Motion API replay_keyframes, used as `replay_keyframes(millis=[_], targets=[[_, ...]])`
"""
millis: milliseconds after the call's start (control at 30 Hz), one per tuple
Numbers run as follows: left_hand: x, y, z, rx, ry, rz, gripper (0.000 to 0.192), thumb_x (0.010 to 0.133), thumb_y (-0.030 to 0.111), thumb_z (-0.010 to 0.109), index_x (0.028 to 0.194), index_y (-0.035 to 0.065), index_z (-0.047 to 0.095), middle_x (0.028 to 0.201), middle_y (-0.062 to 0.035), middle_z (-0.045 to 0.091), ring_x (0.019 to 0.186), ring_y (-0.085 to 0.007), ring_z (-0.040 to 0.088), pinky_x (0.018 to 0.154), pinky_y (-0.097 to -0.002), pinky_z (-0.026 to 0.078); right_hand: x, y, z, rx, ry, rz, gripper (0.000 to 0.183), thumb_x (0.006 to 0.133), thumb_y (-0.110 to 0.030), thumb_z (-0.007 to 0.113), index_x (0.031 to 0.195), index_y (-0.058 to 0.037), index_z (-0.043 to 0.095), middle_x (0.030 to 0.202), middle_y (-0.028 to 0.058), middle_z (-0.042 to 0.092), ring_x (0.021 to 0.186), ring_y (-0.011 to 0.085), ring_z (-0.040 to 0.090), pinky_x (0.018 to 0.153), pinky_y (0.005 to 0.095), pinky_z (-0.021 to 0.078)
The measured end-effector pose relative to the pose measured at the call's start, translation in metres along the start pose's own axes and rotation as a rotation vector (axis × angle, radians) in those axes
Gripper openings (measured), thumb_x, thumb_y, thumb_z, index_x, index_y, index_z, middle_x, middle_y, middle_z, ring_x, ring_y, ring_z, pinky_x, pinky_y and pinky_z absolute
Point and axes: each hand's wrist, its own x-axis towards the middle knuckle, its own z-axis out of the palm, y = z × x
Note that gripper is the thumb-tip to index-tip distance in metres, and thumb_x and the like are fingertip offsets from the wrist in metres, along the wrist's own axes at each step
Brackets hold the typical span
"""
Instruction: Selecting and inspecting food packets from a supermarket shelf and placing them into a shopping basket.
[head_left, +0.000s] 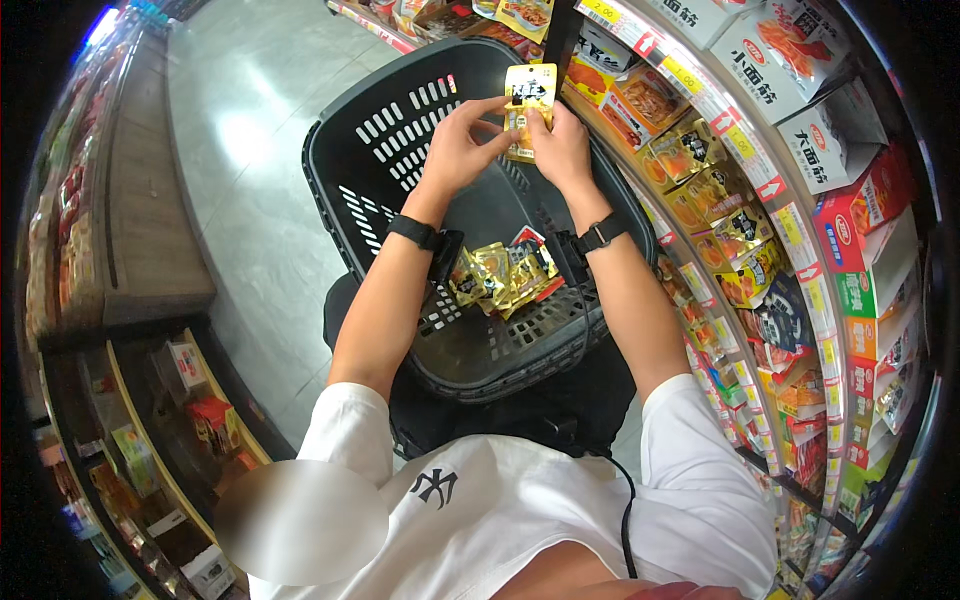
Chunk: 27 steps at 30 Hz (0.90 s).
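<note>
A small yellow snack packet with a hang hole is held up over the far part of a black plastic shopping basket. My right hand grips its lower right side, the thumb across the front. On the other edge, my left hand has its fingertips and thumb on the packet. Several gold snack packets lie in a loose pile on the basket floor, along with a red one partly hidden by them. Each wrist wears a black strap with a small device.
Shelves of snack packets with price strips curve along my right side. Boxes of snacks stand on the upper right tier. To the left are a wooden display unit and low shelves. Grey tiled floor runs between.
</note>
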Motion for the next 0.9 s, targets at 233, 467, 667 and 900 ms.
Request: replay_keyframes(millis=[233, 467, 667, 900], targets=[[0.001, -0.010, 0.000, -0.018, -0.002, -0.102, 0.052, 0.081, 0.015, 0.079, 0.128, 0.0011, 0.062, 0.108, -0.0094, 0.072, 0.079, -0.0170, 0.071, 0.069, -0.0303, 0.056, -0.001, 0.000, -0.001, 0.107, 0.027, -0.070, 0.033, 0.097, -0.029, 0.060, 0.105, 0.0023, 0.064, 0.099, 0.0242, 0.071, 0.094, 0.0411, 0.069, 0.080, 0.0475, 0.0527], [0.001, -0.015, -0.002, -0.030, 0.026, -0.096, 0.053, 0.082, 0.007, 0.080, 0.130, 0.0033, 0.060, 0.104, -0.0054, 0.070, 0.077, -0.0109, 0.068, 0.066, -0.0256, 0.054, 0.000, 0.004, 0.003, 0.066, 0.035, -0.048, 0.031, 0.096, -0.027, 0.062, 0.106, 0.0016, 0.065, 0.102, 0.0237, 0.071, 0.097, 0.0399, 0.069, 0.082, 0.0459, 0.0530], [0.003, -0.008, -0.002, -0.049, 0.076, -0.094, 0.051, 0.079, 0.007, 0.079, 0.126, 0.0023, 0.061, 0.099, -0.0083, 0.071, 0.071, -0.0152, 0.067, 0.065, -0.0297, 0.054, 0.007, 0.018, 0.006, 0.242, 0.027, -0.071, 0.031, 0.093, -0.027, 0.065, 0.106, 0.0010, 0.067, 0.101, 0.0207, 0.073, 0.095, 0.0355, 0.071, 0.082, 0.0423, 0.0536], [0.001, -0.005, 0.003, -0.011, 0.085, -0.088, 0.039, 0.086, 0.011, 0.075, 0.122, 0.0019, 0.063, 0.095, -0.0063, 0.071, 0.071, -0.0134, 0.064, 0.067, -0.0284, 0.053, 0.009, 0.006, -0.012, 0.395, 0.129, 0.011, 0.029, 0.088, -0.023, 0.068, 0.103, 0.0016, 0.070, 0.094, 0.0137, 0.076, 0.083, 0.0225, 0.073, 0.075, 0.0363, 0.0540]])
